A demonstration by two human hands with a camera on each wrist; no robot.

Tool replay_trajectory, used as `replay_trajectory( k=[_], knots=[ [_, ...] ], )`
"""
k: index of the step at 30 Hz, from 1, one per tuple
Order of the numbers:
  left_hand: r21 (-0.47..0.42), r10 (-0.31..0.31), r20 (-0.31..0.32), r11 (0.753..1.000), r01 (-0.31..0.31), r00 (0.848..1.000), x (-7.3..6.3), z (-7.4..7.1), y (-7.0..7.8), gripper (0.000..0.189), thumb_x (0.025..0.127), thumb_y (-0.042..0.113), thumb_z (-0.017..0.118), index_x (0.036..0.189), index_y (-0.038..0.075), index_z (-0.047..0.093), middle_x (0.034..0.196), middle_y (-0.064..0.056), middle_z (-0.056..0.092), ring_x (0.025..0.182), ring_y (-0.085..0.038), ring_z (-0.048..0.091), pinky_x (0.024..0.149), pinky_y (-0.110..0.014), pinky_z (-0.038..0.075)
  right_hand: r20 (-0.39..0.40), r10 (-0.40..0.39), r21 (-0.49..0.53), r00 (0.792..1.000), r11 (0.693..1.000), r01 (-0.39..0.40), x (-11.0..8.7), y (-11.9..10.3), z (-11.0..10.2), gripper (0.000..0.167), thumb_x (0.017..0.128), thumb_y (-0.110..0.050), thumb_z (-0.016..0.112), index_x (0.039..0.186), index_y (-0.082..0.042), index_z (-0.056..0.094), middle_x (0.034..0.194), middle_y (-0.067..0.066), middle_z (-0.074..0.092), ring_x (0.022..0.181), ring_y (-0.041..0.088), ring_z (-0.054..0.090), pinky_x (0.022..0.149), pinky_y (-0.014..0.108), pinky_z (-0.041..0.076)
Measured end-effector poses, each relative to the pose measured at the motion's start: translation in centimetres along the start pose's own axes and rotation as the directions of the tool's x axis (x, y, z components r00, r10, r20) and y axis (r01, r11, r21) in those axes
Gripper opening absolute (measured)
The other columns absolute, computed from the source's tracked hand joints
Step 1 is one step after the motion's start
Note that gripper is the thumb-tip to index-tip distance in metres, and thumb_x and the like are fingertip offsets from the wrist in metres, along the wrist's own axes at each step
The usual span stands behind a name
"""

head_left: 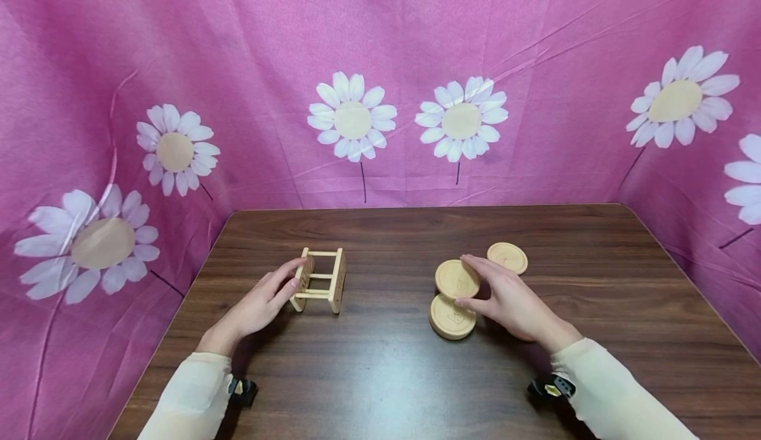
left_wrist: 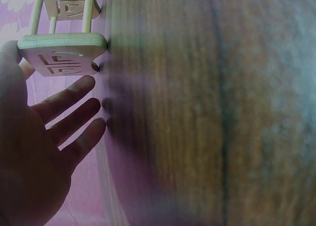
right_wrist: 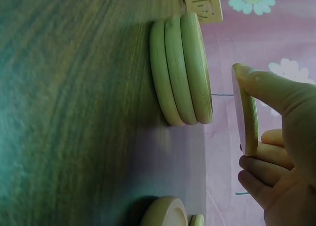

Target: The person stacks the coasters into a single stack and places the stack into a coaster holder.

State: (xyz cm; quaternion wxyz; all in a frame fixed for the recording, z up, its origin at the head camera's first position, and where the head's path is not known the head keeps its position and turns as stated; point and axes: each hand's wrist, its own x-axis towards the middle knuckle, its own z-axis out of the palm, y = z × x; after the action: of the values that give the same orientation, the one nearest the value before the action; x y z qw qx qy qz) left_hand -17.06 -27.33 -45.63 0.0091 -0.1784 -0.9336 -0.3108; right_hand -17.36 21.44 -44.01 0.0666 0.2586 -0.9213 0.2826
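Rack point(head_left: 339, 283), pale wood, stands on the table point(head_left: 386, 367) on your left: two end panels joined by thin rods. Your left hand point(head_left: 255, 306) is at its left panel, thumb and a finger touching it; can't tell how hard they press. In the left wrist view, your other three fingers stick out straight and spread beside that panel, which has cut-out slots.

Your right hand point(head_left: 512, 300) holds a wooden disc point(head_left: 456, 279) by its edge, thumb on one side, fingers on the other, a narrow grip. Disc is in the air above the stack point(head_left: 452, 321), toward its far side; the right wrist view shows a gap, so no contact. Stack is three discs piled flat on the table, well apart from the rack, off to its right. Its top face has a carved figure; your held disc has a mark too, too faint to read.

Loose disc point(head_left: 507, 257) lies beyond your right hand. Something else sits under that hand, mostly hidden, only a reddish edge point(head_left: 526, 338) showing; can't tell what it is.

You wear cream sleeves point(head_left: 184, 394) and a black device point(head_left: 242, 392) at each wrist. Pink cloth point(head_left: 267, 37) with white daisies point(head_left: 353, 120) hangs behind the table and along both sides.
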Motion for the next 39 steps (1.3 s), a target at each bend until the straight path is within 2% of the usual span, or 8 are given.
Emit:
replay_trajectory(
  k=[6,13,23,25,27,31,33,39],
  knots=[
    [-0.001,-0.002,0.002,1.000,0.002,1.000,0.0,0.0,0.0,0.047,0.117,0.026,0.047,0.163,0.018,0.045,0.151,-0.016,0.065,0.135,-0.042,0.058,0.112,-0.067,0.044,-0.009,-0.028,-0.005,1.000,1.000,0.028,-0.4,-0.3,0.1,0.077,0.089,-0.027,0.090,0.149,0.008,0.057,0.150,0.030,0.061,0.141,0.050,0.058,0.117,0.065,0.043],
    [0.002,0.002,-0.002,1.000,-0.002,1.000,0.0,0.0,0.0,0.047,0.117,0.026,0.047,0.163,0.019,0.045,0.152,-0.016,0.064,0.136,-0.041,0.057,0.113,-0.067,0.044,-0.064,-0.094,-0.035,0.993,0.995,0.092,-1.2,-0.5,0.2,0.076,0.085,-0.023,0.093,0.146,0.007,0.060,0.145,0.026,0.067,0.135,0.045,0.064,0.112,0.058,0.048],
    [0.009,0.000,-0.007,1.000,0.000,1.000,0.0,0.1,0.0,0.047,0.117,0.026,0.046,0.163,0.019,0.045,0.151,-0.017,0.065,0.135,-0.042,0.056,0.112,-0.067,0.044,-0.062,-0.079,-0.065,0.995,0.995,0.075,-2.6,-1.1,0.5,0.079,0.083,-0.029,0.094,0.149,0.000,0.061,0.145,0.021,0.068,0.133,0.041,0.066,0.107,0.059,0.053],
    [0.009,-0.001,-0.007,1.000,0.001,1.000,0.0,0.1,0.0,0.047,0.117,0.026,0.046,0.163,0.019,0.045,0.150,-0.017,0.065,0.136,-0.042,0.057,0.112,-0.067,0.044,-0.070,-0.093,-0.079,0.993,0.993,0.087,-2.8,-1.0,0.8,0.079,0.083,-0.029,0.095,0.148,0.000,0.061,0.145,0.021,0.069,0.132,0.040,0.067,0.109,0.053,0.053],
    [0.010,-0.003,-0.008,1.000,0.003,1.000,0.0,0.1,0.1,0.047,0.117,0.027,0.046,0.163,0.019,0.045,0.150,-0.017,0.065,0.136,-0.042,0.057,0.112,-0.067,0.044,-0.083,-0.117,-0.085,0.990,0.990,0.110,-2.9,-0.9,1.0,0.079,0.082,-0.028,0.095,0.147,0.001,0.062,0.144,0.021,0.069,0.132,0.039,0.068,0.116,0.035,0.050],
    [0.012,-0.008,-0.008,1.000,0.009,1.000,0.0,0.1,0.1,0.047,0.117,0.027,0.046,0.163,0.019,0.045,0.151,-0.018,0.064,0.136,-0.042,0.057,0.112,-0.067,0.045,-0.105,-0.159,-0.074,0.982,0.986,0.152,-3.1,-0.9,1.6,0.078,0.080,-0.025,0.097,0.144,0.004,0.063,0.141,0.022,0.070,0.129,0.040,0.069,0.119,0.006,0.026],
    [0.012,-0.012,-0.007,1.000,0.012,1.000,-0.1,0.1,0.1,0.047,0.117,0.027,0.045,0.163,0.019,0.045,0.151,-0.018,0.064,0.135,-0.042,0.057,0.111,-0.067,0.045,-0.104,-0.166,-0.057,0.981,0.985,0.160,-3.2,-0.9,1.9,0.078,0.080,-0.024,0.097,0.144,0.005,0.063,0.141,0.023,0.070,0.129,0.041,0.069,0.117,0.002,0.018],
    [0.013,-0.013,-0.007,1.000,0.013,1.000,-0.1,0.1,0.1,0.047,0.117,0.027,0.045,0.163,0.020,0.045,0.151,-0.018,0.065,0.135,-0.042,0.057,0.111,-0.067,0.045,-0.103,-0.156,-0.044,0.982,0.987,0.152,-3.3,-0.9,2.3,0.078,0.080,-0.024,0.097,0.144,0.005,0.063,0.141,0.022,0.070,0.128,0.039,0.069,0.117,0.002,0.019]
  ],
)
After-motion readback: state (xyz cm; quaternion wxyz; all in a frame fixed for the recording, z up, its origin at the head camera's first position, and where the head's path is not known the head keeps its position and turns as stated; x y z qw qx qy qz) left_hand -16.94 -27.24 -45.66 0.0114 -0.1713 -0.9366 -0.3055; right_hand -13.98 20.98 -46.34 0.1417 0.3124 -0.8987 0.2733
